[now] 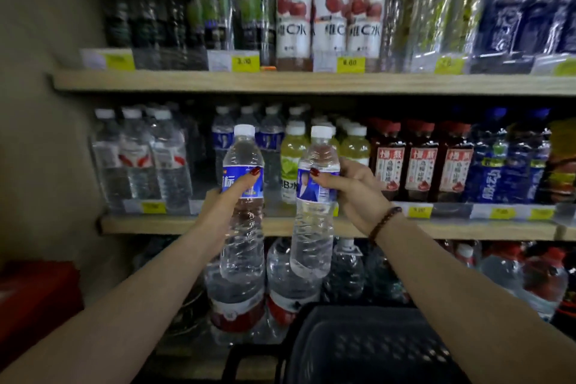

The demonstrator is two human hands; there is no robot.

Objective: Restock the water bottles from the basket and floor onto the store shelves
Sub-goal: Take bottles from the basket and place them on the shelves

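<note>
Across the middle of the frame runs the middle shelf (pixel 311 224), already packed with drinks; its blue-label water row (pixel 246 134), centre left, shows the nearest open front spot, so much of the stocking looks done there. Below, at lower centre, the dark basket (pixel 367 349) sits by the bottom shelf; whether it holds more bottles I cannot tell. No loose bottles on the floor can be made out. At frame centre, two water bottles are raised upright before that shelf, not yet placed: the left bottle (pixel 243 206) wrapped by the left hand (pixel 223 203), the right bottle (pixel 314 206) wrapped by the right hand (pixel 355 193). Both remain to be shelved.
</note>
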